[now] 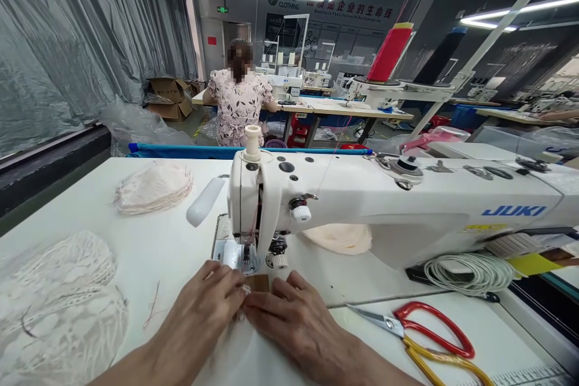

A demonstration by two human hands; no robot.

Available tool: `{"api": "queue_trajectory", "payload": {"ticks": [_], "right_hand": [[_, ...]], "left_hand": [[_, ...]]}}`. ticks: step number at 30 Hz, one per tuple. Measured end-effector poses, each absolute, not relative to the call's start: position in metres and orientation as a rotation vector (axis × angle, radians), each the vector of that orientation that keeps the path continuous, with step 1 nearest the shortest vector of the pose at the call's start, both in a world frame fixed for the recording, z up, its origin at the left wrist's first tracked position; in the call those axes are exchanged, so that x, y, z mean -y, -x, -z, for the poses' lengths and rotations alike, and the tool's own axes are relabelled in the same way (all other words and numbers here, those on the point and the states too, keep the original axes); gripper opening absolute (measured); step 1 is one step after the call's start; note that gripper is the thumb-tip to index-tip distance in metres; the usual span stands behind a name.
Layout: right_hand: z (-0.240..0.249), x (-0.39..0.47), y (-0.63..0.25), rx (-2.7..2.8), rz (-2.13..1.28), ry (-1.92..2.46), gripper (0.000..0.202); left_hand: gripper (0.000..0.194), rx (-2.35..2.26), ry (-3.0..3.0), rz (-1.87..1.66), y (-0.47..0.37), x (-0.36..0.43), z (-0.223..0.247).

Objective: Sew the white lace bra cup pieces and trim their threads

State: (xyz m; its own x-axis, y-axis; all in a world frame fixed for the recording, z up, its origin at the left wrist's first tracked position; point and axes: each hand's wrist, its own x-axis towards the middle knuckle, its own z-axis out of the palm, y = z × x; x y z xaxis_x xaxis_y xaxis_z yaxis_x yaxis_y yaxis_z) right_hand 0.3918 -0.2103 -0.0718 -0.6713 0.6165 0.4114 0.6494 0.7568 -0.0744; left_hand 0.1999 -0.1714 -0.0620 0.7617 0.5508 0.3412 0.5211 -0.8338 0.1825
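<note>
My left hand [205,298] and my right hand [296,319] meet just in front of the needle area of a white sewing machine [344,187]. Between their fingertips is a small bit of white lace [246,289], mostly covered by the fingers. Both hands are closed, thumbs and fingers pinching at the lace. Pale fabric hangs blurred below them. The presser foot [247,260] stands right beyond my left fingers. A small brown piece [259,283] lies flat between the hands and the machine.
Scissors [398,325] with red and yellow handles lie right of my right hand. Lace pieces [67,307] and stacked pale fabric pieces [154,188] are on the left. Beneath the machine arm lies a cream fabric piece [341,237]; a coiled cord [470,273] sits right. A co-worker [239,102] is seated ahead.
</note>
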Motion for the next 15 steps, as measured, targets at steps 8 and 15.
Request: {"api": "queue_trajectory", "payload": {"ticks": [8,15], "right_hand": [[0.074,0.2,-0.396,2.547,0.073,1.06,0.027],[0.081,0.193,-0.398,2.523,0.113,1.113,0.032]], "left_hand": [[0.033,-0.894,-2.922,-0.681,-0.193,0.153,0.076],[0.046,-0.911,-2.945,-0.798,-0.19,0.141,0.098]]}}
